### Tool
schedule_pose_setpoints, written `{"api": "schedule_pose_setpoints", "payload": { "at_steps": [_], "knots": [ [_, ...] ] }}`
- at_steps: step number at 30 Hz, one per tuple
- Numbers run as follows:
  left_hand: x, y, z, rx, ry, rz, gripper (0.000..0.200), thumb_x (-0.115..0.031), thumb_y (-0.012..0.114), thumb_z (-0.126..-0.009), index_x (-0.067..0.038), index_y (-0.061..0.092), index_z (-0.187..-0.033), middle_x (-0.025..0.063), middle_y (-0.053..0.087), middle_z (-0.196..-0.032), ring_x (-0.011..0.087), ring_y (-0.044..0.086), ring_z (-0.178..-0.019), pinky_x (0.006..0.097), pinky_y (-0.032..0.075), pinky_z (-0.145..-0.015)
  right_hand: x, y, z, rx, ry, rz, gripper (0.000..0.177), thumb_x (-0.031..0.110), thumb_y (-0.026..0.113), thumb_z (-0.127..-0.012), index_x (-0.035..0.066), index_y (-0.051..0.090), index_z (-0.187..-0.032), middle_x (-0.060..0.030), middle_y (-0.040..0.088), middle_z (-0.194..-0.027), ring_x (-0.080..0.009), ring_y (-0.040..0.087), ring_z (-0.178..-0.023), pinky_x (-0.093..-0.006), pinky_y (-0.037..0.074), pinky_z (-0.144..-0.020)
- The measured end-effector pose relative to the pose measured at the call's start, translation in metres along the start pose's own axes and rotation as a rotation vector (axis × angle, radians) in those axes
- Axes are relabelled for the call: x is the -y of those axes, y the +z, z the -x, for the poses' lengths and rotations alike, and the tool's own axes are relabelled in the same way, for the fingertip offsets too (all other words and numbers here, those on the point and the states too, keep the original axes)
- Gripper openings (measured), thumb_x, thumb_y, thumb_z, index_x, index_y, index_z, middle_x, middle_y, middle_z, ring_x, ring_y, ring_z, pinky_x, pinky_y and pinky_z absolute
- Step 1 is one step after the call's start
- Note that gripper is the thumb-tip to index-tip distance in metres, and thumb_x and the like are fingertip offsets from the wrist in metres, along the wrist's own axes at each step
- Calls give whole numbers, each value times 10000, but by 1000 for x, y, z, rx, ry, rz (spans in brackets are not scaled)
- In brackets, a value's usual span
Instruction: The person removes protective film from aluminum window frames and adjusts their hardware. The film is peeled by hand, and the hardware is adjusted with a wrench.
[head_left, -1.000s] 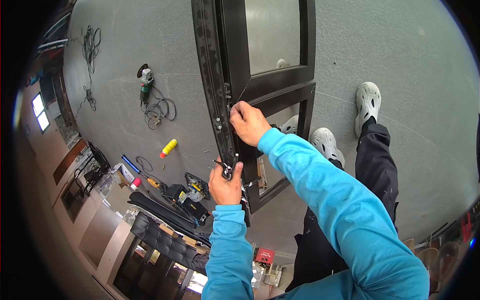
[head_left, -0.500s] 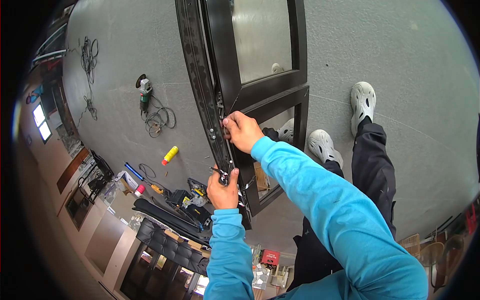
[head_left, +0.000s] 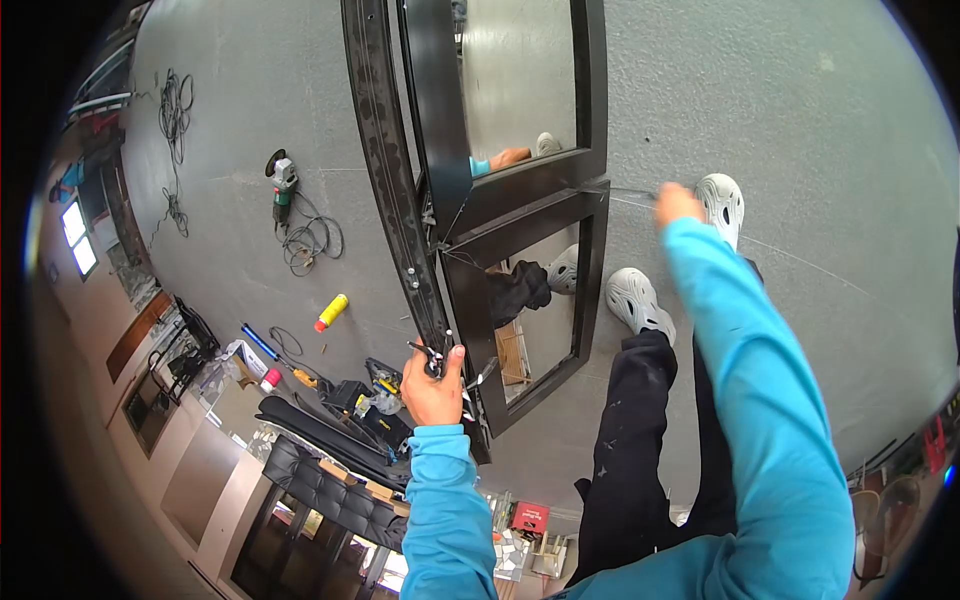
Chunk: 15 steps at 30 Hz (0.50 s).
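Observation:
My left hand (head_left: 433, 392) rests against the lower end of a dark metal frame (head_left: 400, 190), fingers closed around a small black-handled tool (head_left: 434, 364). A light, pointed metal piece shows just right of that thumb. Out to the right, over the floor near a shoe, is my right hand (head_left: 679, 204), closed and slightly blurred. A thin pale strand (head_left: 632, 194) runs from its fingers back to the corner of the dark glazed panels (head_left: 530, 215). Fine thread-like lines also show at the joint between these panels, by the long frame bar.
A corded angle grinder (head_left: 284, 190) lies on the grey floor at left, with a yellow can (head_left: 331, 312) below it. Tools and a black case (head_left: 362, 400) sit beyond my left hand. My shoes (head_left: 640, 303) are right of the panels. A red box (head_left: 530, 516) stands lower down.
My right hand has left the frame bar and moved right, drawing the thin strand out past the panels. The left hand keeps its place with the tool.

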<state>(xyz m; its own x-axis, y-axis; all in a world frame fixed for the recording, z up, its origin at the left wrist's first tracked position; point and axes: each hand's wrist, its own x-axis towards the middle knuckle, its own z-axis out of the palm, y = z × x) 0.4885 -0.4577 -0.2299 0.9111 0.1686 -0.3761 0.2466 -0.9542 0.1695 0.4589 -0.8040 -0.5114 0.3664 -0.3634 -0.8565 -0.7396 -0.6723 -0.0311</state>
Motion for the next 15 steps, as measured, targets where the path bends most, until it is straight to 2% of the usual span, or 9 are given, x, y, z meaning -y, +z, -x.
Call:
{"api": "schedule_pose_setpoints", "payload": {
  "at_steps": [3,6,8,9,10,11,12,14,15],
  "knots": [
    [-6,1,1,-6,-15,-24,441,-333,754,-765,19,636,-1004,184,637,-799,306,627,-730,367,469,-684,-160,-29,-25,-125,131,30,225,182,510,-884,26,608,-1014,-223,625,-1073,-389,588,-1035,-467,475,-865],
    [-5,11,18,-173,-77,62,434,-241,762,-777,43,610,-1069,119,663,-855,203,612,-750,338,479,-718,-248,-85,25,-434,-216,-26,146,138,561,-842,-6,548,-868,-220,590,-983,-405,565,-923,-450,456,-822],
    [-58,0,47,-206,-53,237,434,-168,755,-779,52,585,-1112,114,634,-943,179,587,-869,316,468,-810,-242,-141,95,-526,-484,-43,95,49,614,-747,5,531,-761,-202,570,-1049,-400,544,-969,-440,447,-855],
    [-87,4,63,-227,-33,447,425,-128,747,-751,59,590,-1099,113,627,-918,204,584,-797,345,486,-744,-223,-165,131,-499,-663,-58,111,19,638,-663,24,563,-744,-190,569,-1119,-411,517,-1047,-473,425,-902],
    [-132,-9,73,-56,-13,549,463,-127,747,-748,37,571,-1143,84,612,-928,178,575,-798,326,489,-734,-196,-187,168,-381,-758,-44,127,29,660,-612,25,590,-718,-185,553,-1187,-416,485,-1127,-493,396,-960],
    [-162,-9,88,142,-157,714,608,-338,738,-780,15,521,-1225,105,584,-1065,176,546,-937,324,443,-846,-164,-206,204,-224,-778,-165,106,49,675,-596,29,609,-676,-187,543,-1209,-418,459,-1176,-503,363,-1004],
    [-176,6,97,190,34,731,651,-416,627,-864,-17,418,-1333,106,564,-1093,174,539,-962,318,441,-861,-138,-219,234,-74,-872,-214,85,80,710,-601,81,675,-679,-213,511,-1266,-430,413,-1229,-500,294,-1068],
    [-241,20,105,476,-49,1381,571,-395,378,-982,-65,262,-1433,111,500,-1241,204,513,-1107,346,392,-987,-93,-240,278,17,-1030,-540,81,110,693,-736,55,648,-774,-242,469,-1300,-417,376,-1274,-475,285,-1072],
    [-263,18,110,573,-127,1454,581,-403,384,-978,-67,259,-1435,106,481,-1277,212,488,-1155,352,362,-1018,-74,-246,294,23,-972,-767,101,121,687,-763,41,632,-791,-254,493,-1262,-425,392,-1265,-461,319,-1047]
  ]
}}
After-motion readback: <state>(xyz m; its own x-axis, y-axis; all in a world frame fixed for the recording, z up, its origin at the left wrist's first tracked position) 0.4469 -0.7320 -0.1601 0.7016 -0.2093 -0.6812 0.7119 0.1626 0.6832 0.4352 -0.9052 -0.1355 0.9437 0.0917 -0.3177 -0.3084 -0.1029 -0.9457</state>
